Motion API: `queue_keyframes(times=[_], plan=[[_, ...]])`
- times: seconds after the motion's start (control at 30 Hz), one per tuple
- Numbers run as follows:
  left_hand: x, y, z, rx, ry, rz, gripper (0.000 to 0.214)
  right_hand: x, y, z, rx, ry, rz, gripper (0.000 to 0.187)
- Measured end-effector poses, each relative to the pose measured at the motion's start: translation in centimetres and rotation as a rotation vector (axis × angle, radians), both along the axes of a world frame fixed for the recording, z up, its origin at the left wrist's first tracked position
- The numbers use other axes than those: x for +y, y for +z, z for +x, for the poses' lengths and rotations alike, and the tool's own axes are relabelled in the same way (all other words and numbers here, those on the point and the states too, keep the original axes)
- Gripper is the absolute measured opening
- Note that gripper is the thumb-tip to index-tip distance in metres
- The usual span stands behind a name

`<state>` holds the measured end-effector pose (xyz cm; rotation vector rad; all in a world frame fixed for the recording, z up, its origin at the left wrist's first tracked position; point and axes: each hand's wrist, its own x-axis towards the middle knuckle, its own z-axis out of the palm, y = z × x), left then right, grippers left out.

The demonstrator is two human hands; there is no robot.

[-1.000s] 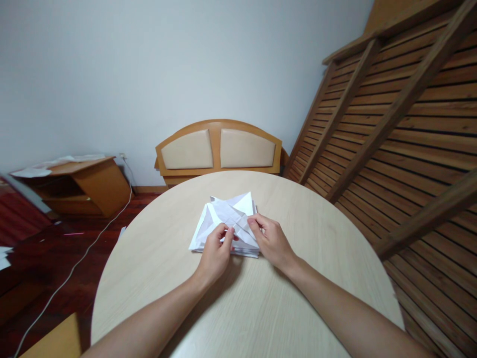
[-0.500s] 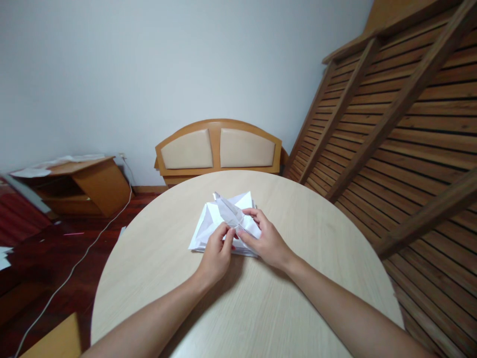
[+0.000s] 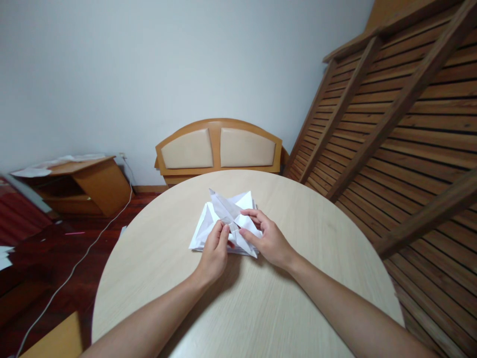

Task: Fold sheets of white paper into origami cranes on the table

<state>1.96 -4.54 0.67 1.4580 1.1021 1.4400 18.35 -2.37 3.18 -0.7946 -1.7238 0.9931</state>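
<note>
A piece of folded white paper [image 3: 223, 206] with pointed flaps is held between my two hands, above a stack of white folded paper [image 3: 201, 232] on the round table [image 3: 298, 209]. My left hand [image 3: 215, 248] pinches the folded paper at its near left, thumb and forefinger pressed together. On the other side, my right hand [image 3: 270, 241] grips the right part between thumb and fingers. One long flap points up and away to the left, another down toward the table's near side. My fingers hide parts of the folds.
Beyond the table stands a wooden headboard [image 3: 216, 124] with two cream panels. A slatted wooden frame [image 3: 372, 134] leans at the right. At the left are a low wooden cabinet [image 3: 100, 189] with papers on top and a white cable [image 3: 84, 256] across the dark red floor.
The folded paper has opened out at its middle, with its flaps spread further apart and one now pointing toward me. My left hand has shifted slightly left; my right hand stays nearly in place.
</note>
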Motion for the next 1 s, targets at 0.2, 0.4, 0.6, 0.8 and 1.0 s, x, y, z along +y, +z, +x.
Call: queue_keyframes(times=[0.2, 0.4, 0.6, 0.8, 1.0], plan=[[0.2, -0.1, -0.1, -0.036, 0.033, 0.025, 0.037, 0.3, 0.2, 0.6, -0.176, -0.184, 0.185, 0.035], [0.2, -0.1, 0.0, 0.003, 0.038, 0.033, 0.034, 0.4, 0.6, 1.2, -0.332, -0.212, 0.343, 0.048], [0.1, -0.1, 0.0, 0.0, 0.03, 0.038, 0.035, 0.5, 0.6, 1.5, -0.485, -0.254, 0.486, 0.045], [0.0, -0.1, 0.0, 0.029, 0.025, 0.051, 0.032, 0.5, 0.6, 1.7, -0.566, -0.252, 0.575, 0.041], [0.0, -0.2, -0.1, 0.07, 0.032, 0.053, 0.03, 0.8, 0.6, 1.9, -0.572, -0.292, 0.514, 0.03]])
